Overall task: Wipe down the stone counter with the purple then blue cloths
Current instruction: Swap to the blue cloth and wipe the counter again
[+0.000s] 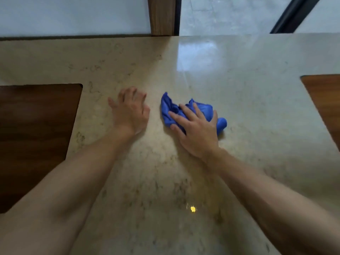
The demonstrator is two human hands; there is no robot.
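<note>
I see the right hand [197,134] pressing flat, fingers spread, on the crumpled blue cloth [170,109] just right of frame centre. The left hand [131,112] lies beside it, blurred, fingers apart, holding nothing. Both are on the stone counter [248,100]; dark wood panels [35,135] show at the left and right edges.

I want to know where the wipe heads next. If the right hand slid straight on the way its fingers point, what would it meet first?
Nothing but bare stone counter, it seems. The right hand presses the blue cloth, fingers pointing up-left.
</note>
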